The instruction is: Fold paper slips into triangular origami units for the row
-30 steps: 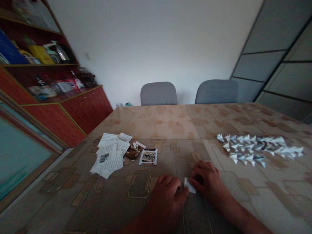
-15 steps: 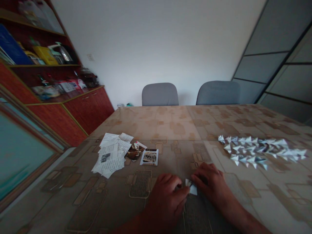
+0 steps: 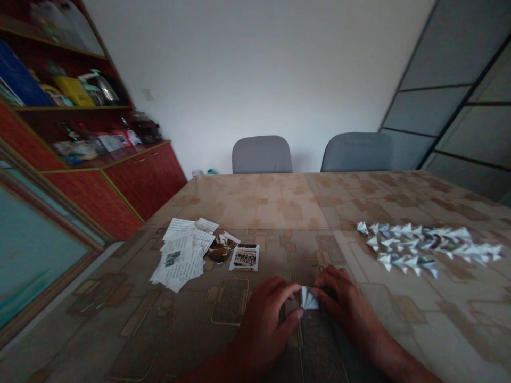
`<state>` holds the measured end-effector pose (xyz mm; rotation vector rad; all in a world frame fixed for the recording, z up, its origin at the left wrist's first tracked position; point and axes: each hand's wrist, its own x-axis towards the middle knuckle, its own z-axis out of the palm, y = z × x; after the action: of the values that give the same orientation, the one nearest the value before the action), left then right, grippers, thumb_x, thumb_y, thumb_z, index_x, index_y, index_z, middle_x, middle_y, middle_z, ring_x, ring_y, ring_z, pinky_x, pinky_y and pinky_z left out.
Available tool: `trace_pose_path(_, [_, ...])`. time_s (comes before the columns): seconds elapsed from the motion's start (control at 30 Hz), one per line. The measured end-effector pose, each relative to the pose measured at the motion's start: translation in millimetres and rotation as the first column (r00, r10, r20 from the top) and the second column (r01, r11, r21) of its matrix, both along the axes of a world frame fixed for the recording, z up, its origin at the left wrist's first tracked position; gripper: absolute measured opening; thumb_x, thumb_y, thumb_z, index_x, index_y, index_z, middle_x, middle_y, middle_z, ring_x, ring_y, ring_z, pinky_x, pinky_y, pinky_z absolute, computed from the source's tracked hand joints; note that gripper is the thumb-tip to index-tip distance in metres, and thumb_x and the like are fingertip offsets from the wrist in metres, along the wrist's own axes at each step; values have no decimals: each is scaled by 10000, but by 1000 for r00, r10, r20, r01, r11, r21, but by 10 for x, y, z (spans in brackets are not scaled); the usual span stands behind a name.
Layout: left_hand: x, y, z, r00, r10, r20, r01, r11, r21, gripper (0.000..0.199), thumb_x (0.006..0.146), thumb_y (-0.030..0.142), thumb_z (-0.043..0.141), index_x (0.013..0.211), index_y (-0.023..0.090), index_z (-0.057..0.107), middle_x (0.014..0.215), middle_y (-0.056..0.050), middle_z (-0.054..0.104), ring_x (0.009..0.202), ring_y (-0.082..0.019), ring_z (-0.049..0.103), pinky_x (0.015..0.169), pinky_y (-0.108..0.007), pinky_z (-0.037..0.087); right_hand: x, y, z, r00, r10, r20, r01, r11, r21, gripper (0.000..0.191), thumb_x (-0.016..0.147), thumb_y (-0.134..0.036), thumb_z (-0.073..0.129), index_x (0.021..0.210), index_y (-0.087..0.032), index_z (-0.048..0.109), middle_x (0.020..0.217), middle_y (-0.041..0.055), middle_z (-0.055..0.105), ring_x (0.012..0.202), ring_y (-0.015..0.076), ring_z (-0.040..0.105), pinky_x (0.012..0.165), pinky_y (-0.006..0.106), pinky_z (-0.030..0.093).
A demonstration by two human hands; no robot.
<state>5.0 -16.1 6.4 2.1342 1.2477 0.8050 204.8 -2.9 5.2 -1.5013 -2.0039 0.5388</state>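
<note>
Between my hands, just above the table, is a small folded piece of white paper (image 3: 308, 298) with fan-like creases. My left hand (image 3: 272, 314) pinches its left side between thumb and fingers. At the paper's right edge, my right hand (image 3: 344, 299) grips it with thumb and forefinger, the other fingers curled. Loose printed paper sheets (image 3: 181, 258) lie in a pile at the left, beside a brown picture piece (image 3: 221, 248) and a small photo print (image 3: 245, 257). Several folded pointed paper pieces (image 3: 415, 244) stand in rows at the right.
The patterned table (image 3: 279, 202) stretches to the wall, with two grey chairs (image 3: 262, 154) behind it. At the left stands a red-brown cabinet (image 3: 147, 173) with shelves holding a kettle (image 3: 107, 89) and other household items.
The small paper has been turned or opened, so its creased face shows. My left hand has shifted slightly, its thumb and forefinger now further apart at the paper's left side.
</note>
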Motion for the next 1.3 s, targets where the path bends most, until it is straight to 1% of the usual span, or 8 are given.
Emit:
trace_pose_path(0.23, [81, 62, 59, 976, 70, 206, -22, 974, -227, 107, 798, 238, 625, 824, 158, 691, 734, 5, 601, 683, -140, 524, 636, -231, 370, -61, -48, 44, 966, 29, -257, -22, 999, 28, 208, 881, -324, 540, 712, -209, 575, 738, 13, 577, 757, 200, 563, 704, 304, 439])
trace_pose_path(0.4, [111, 68, 124, 938, 114, 328, 30, 915, -403, 243, 817, 276, 540, 629, 139, 611, 584, 32, 482, 584, -117, 449, 554, -214, 322, -33, -71, 91, 939, -64, -338, 80, 996, 35, 215, 902, -396, 490, 827, -228, 602, 798, 28, 629, 790, 205, 606, 708, 286, 485])
trace_pose_path(0.53, [108, 66, 126, 907, 140, 397, 55, 895, -442, 233, 791, 306, 554, 639, 137, 606, 580, 31, 486, 582, -119, 447, 558, -216, 330, -31, -92, 155, 954, 1, -301, 1, 1000, 5, 172, 837, -395, 576, 861, -236, 637, 825, 33, 678, 805, 217, 641, 715, 301, 504])
trace_pose_path(0.73, [104, 42, 94, 962, 110, 248, -37, 958, -284, 188, 791, 221, 573, 638, 142, 648, 596, 12, 554, 595, -130, 503, 577, -226, 342, -52, -116, 158, 976, 90, -197, -106, 991, -75, 163, 843, -304, 585, 713, -217, 633, 695, 8, 645, 683, 185, 621, 612, 276, 467])
trace_pose_path(0.87, [60, 62, 40, 997, 60, 57, -63, 997, 46, 158, 811, 168, 603, 660, 161, 649, 629, 4, 590, 634, -142, 534, 628, -259, 343, 28, -96, 151, 975, 140, -170, -149, 988, -37, 56, 824, -227, 588, 828, -223, 644, 801, 22, 676, 787, 208, 636, 694, 316, 483])
trace_pose_path(1.03, [20, 66, 37, 978, -1, -207, 91, 899, 428, 229, 912, 184, 519, 707, 180, 621, 650, -8, 586, 667, -159, 492, 693, -323, 334, 9, -88, 209, 973, 225, -45, -215, 964, 154, 58, 804, -205, 652, 848, -231, 625, 830, 24, 672, 838, 219, 610, 761, 358, 453])
trace_pose_path(1.13, [15, 65, 57, 958, 5, -286, 132, 880, 456, 200, 916, 186, 534, 732, 186, 611, 666, -5, 583, 679, -167, 473, 690, -328, 327, -5, -77, 220, 961, 261, 91, -275, 932, 235, 107, 870, -228, 609, 765, -233, 623, 753, 10, 647, 783, 203, 587, 748, 354, 416])
trace_pose_path(1.3, [6, 82, 28, 948, -41, -317, 147, 937, 317, 108, 840, 279, 684, 853, 204, 608, 801, 2, 622, 799, -193, 504, 737, -338, 334, 80, -52, 120, 931, 292, 218, -343, 904, 254, 145, 906, -257, 589, 769, -236, 633, 757, 0, 647, 789, 189, 567, 789, 355, 378])
